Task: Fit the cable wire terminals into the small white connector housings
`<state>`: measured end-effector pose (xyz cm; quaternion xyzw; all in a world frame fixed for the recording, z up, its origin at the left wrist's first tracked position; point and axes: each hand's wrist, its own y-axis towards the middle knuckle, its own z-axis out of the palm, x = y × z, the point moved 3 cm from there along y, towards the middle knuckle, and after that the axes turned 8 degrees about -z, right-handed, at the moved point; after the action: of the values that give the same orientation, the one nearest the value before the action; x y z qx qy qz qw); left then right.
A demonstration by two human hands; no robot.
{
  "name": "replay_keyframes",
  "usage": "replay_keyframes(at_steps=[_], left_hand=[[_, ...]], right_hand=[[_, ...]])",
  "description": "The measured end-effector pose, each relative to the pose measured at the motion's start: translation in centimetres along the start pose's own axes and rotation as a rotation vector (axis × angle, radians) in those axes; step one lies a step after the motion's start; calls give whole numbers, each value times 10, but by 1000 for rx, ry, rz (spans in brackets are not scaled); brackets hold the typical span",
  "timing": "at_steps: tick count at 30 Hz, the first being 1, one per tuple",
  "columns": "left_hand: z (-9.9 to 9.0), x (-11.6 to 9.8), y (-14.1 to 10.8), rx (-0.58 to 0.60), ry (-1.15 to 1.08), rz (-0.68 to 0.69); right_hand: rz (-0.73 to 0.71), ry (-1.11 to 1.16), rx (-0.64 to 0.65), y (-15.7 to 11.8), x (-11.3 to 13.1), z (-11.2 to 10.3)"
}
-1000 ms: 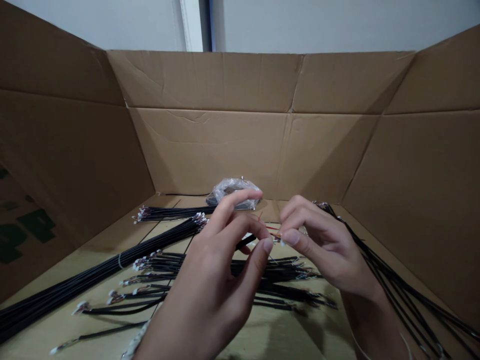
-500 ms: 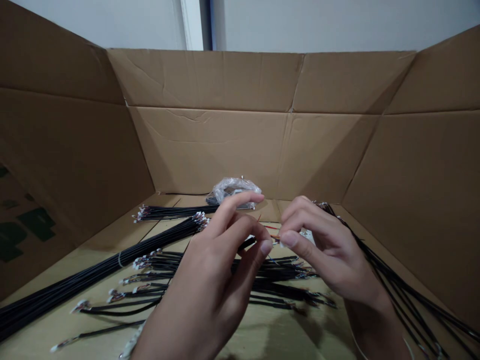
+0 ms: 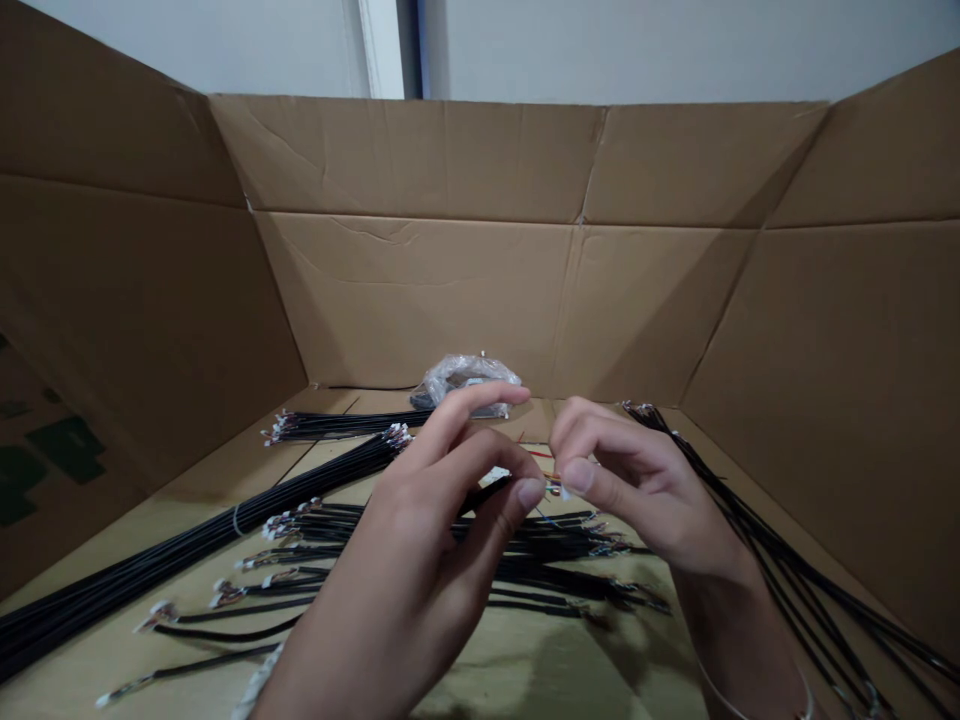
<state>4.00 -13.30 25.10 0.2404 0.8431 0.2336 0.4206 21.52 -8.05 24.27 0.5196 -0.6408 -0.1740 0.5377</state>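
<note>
My left hand (image 3: 442, 520) pinches a black-sheathed cable (image 3: 484, 494) between thumb and index finger. From its end, thin coloured wires (image 3: 551, 478), among them red, orange and blue ones, fan out toward the right. My right hand (image 3: 637, 480) is closed at the wire ends, its thumb and index finger pressed around a small white connector (image 3: 564, 491), mostly hidden by the fingertips. Beneath both hands lie several short black cables (image 3: 555, 540) with white plugs at their left ends and loose wires at their right ends.
A tied bundle of long black cables (image 3: 195, 535) slants across the left side. Behind it lies another bundle (image 3: 352, 426), near a clear plastic bag (image 3: 465, 380). More long cables (image 3: 787, 560) run down the right. Cardboard walls (image 3: 420, 270) stand at the back and both sides.
My right hand has shifted slightly left, closer to my left hand, and a bit more of the white connector shows. My left hand keeps its pinch almost unmoved.
</note>
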Motion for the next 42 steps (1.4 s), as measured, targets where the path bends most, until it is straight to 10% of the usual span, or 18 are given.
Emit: replay_keyframes(at_steps=[25, 42], left_hand=[[1, -2, -8, -22, -2, 36], [2, -4, -5, -172, 165, 235]], right_hand=[[-88, -42, -32, -3, 8, 1], [133, 77, -79, -6, 7, 4]])
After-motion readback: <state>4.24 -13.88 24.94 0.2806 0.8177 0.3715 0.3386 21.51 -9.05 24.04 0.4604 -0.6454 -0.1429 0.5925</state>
